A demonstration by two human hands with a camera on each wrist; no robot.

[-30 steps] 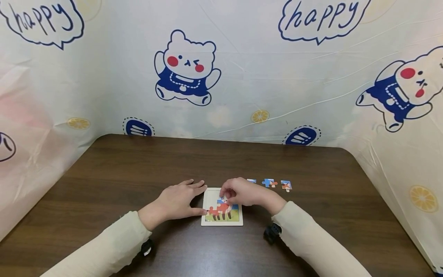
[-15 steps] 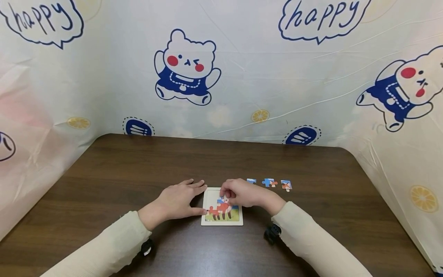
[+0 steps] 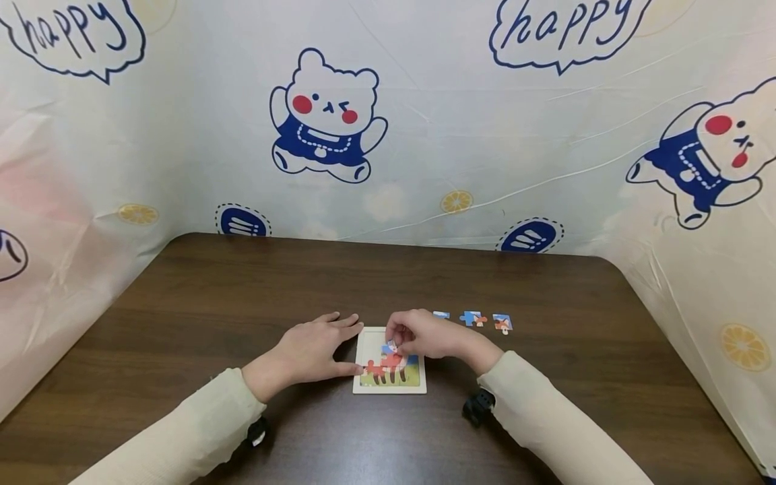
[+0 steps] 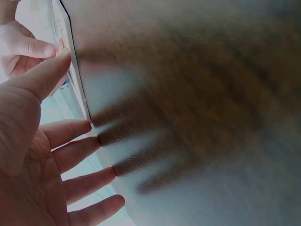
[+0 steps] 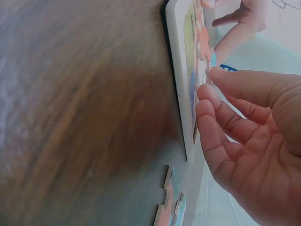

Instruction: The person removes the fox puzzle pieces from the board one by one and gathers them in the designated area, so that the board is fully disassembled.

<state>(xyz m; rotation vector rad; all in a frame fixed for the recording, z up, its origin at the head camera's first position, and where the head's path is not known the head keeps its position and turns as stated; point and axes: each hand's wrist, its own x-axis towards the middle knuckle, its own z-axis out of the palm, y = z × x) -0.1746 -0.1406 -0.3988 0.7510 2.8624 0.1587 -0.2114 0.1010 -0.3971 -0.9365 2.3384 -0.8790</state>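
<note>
A small white puzzle tray (image 3: 388, 391) lies on the table, its lower part filled with joined pieces showing an orange animal on green (image 3: 380, 372). My left hand (image 3: 306, 353) is spread beside it, thumb at the tray's left edge and fingertips around its upper left corner. Over the tray, my right hand (image 3: 424, 335) pinches a puzzle piece (image 5: 213, 58) between thumb and fingers. In the right wrist view that piece stands tilted against the orange pieces; much of it is hidden by the fingertips.
Beyond the right hand lie three loose puzzle pieces: a blue one (image 3: 440, 314) partly covered by the hand, a blue and orange one (image 3: 471, 318), and another (image 3: 502, 323) farther right. A printed cloth (image 3: 412, 148) hangs around the brown table (image 3: 242, 283).
My right hand shifts only slightly over the tray, still pinching the puzzle piece. The left hand stays in place.
</note>
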